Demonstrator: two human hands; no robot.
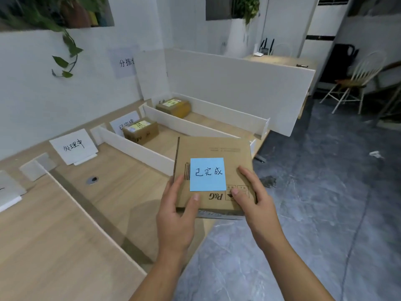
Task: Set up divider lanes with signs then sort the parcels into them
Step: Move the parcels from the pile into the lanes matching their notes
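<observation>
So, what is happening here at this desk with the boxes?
A person holds a flat cardboard parcel with both hands, the left hand and the right hand gripping its near corners, by the edge of the wooden desk. A blue note on it reads 已完成. White dividers split the desk into lanes. A nearer parcel and a farther parcel, each with a yellow note, sit in separate lanes.

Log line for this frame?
phase: sorting | left grip: holds parcel | right grip: holds parcel | blue note: 已完成 | parcel: not yet placed
</observation>
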